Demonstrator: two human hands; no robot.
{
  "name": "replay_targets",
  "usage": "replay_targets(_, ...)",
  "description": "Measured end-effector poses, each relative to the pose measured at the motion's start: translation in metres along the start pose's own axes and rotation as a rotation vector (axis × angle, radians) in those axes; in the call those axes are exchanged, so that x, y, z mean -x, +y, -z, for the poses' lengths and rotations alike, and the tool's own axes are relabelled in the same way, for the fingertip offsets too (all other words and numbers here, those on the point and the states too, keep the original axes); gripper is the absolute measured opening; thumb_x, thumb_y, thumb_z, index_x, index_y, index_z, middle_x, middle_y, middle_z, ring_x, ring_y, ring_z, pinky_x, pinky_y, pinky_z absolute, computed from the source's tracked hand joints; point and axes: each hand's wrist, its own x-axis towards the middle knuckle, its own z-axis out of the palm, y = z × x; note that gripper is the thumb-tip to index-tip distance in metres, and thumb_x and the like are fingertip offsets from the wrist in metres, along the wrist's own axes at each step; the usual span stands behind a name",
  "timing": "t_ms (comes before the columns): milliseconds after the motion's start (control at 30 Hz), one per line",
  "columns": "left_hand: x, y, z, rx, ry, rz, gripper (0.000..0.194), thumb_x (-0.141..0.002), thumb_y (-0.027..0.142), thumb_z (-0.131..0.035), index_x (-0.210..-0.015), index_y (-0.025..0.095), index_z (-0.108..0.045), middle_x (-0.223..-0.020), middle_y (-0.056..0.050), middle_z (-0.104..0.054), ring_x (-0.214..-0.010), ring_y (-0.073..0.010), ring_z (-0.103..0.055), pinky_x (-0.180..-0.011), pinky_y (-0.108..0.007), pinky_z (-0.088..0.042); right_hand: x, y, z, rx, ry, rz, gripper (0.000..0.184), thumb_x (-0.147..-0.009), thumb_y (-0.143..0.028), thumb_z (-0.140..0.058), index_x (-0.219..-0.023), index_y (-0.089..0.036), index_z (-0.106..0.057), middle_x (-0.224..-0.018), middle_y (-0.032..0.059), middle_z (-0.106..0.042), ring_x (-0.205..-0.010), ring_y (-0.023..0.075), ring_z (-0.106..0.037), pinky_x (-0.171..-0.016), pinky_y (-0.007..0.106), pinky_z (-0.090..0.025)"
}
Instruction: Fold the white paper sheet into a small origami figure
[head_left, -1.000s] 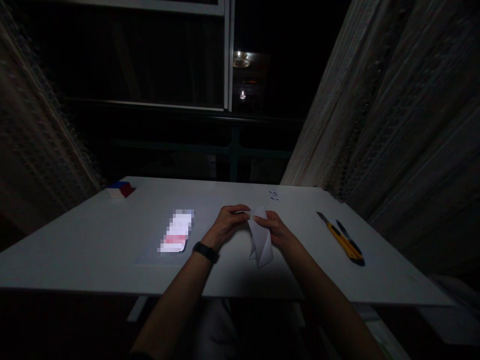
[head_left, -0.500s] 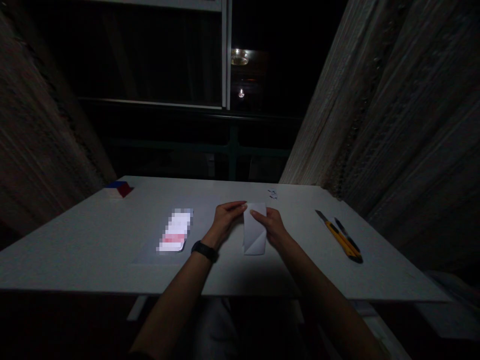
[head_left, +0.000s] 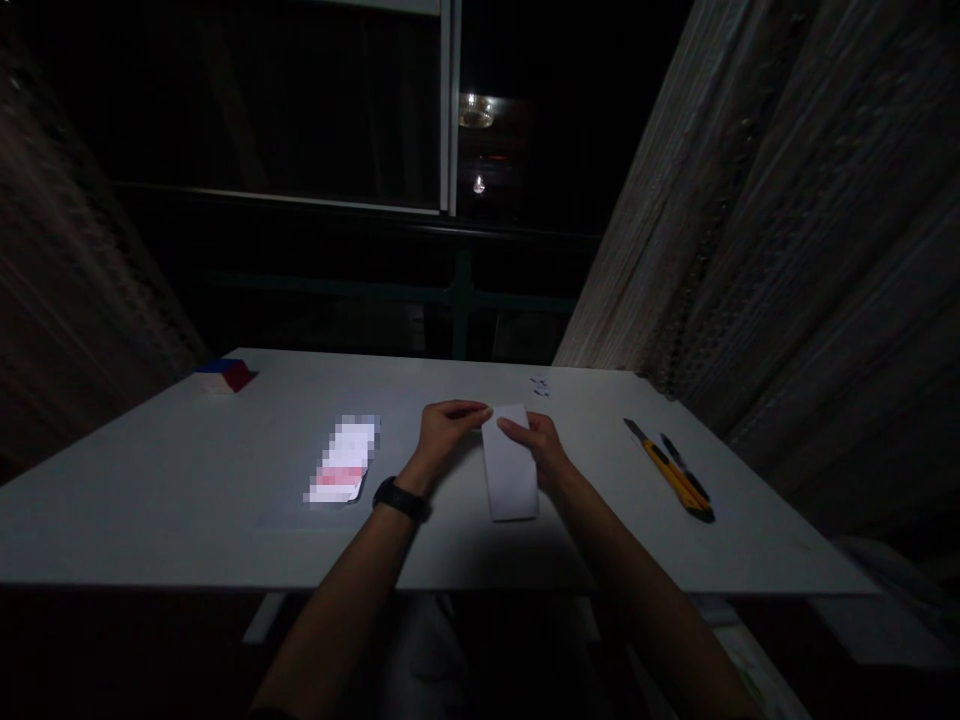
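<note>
Folded white paper (head_left: 511, 470), narrow and roughly rectangular, held between left hand (head_left: 444, 432) and right hand (head_left: 547, 440), above the near part of the white table (head_left: 180, 500); upper end at the fingertips, lower end pointing toward the wearer.

From left to right: Left curtain (head_left: 67, 250), far out beyond the left hand, in shadow. Multicoloured block (head_left: 223, 376) with blue, white and red faces, well to the left of the left hand and farther from the wearer, near the far left corner of the table. Lit phone (head_left: 343, 460), screen pixelated, lying left of the left hand, on what looks like a pale sheet (head_left: 289, 515). Dark wristband (head_left: 401, 498), around the left wrist. Left hand: nearly closed, thumb and fingertips pinched at the upper left corner of the paper. Right hand: partly closed around the right edge, thumb flat across the front near the top, other fingers largely hidden behind. Small dark marks (head_left: 539, 387), beyond the right hand on the tabletop, too small to identify. Yellow utility knife (head_left: 669, 475), right of the right hand, blade pointing away from the wearer. Dark pen (head_left: 684, 468), just beside the knife, on its far right side. Right curtain (head_left: 787, 230), beyond both.
</note>
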Motion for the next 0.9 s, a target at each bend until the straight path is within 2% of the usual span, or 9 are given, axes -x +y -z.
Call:
replay_targets(267, -0.0001, -0.0004, 0.0023, 0.047, -0.040, 0.004, 0.033, -0.051, 0.032, -0.078, -0.077, 0.014, -0.072, -0.078, -0.010, -0.069, -0.076, -0.0212, -0.063, -0.074, -0.033, -0.046, -0.0021, -0.0001, 0.0010, 0.016, 0.023, -0.006, 0.026, -0.055, -0.032, -0.076, -0.069, -0.012, -0.068, -0.061, 0.0029, -0.066, -0.050, 0.0140, -0.056, -0.051, 0.025, -0.040)
replay_targets(467, 0.0041, -0.0035, 0.0033, 0.323, -0.191, 0.129, 0.041, -0.051, 0.026, -0.079, -0.087, 0.011, -0.069, -0.081, -0.010, -0.068, -0.072, -0.0178, -0.061, -0.072, -0.032, -0.047, -0.0003, 0.0000, 0.0014, -0.089, -0.049, -0.057, 0.025, -0.056, -0.029, -0.076, -0.072, -0.012, -0.068, -0.063, 0.0042, -0.067, -0.053, 0.0148, -0.058, -0.055, 0.026, -0.041)
replay_targets(633, 0.0060, -0.0030, 0.0047, 0.435, -0.282, 0.206, 0.035, -0.051, 0.020, -0.079, -0.082, 0.009, -0.069, -0.074, -0.008, -0.066, -0.067, -0.0155, -0.060, -0.068, -0.030, -0.046, 0.0012, -0.0007, 0.0007, -0.139, -0.133, -0.107, 0.028, -0.055, -0.028, -0.077, -0.075, -0.012, -0.068, -0.061, 0.0038, -0.066, -0.050, 0.0145, -0.057, -0.053, 0.027, -0.041)
replay_targets(900, 0.0064, -0.0008, 0.0062, 0.446, -0.347, 0.183, 0.027, -0.051, 0.018, -0.078, -0.074, 0.008, -0.068, -0.066, -0.004, -0.061, -0.063, -0.0134, -0.057, -0.061, -0.025, -0.044, 0.0017, 0.0024, -0.0011, -0.141, -0.154, -0.110, 0.023, -0.057, -0.026, -0.076, -0.073, -0.012, -0.068, -0.064, 0.0043, -0.067, -0.055, 0.0148, -0.059, -0.058, 0.027, -0.043)
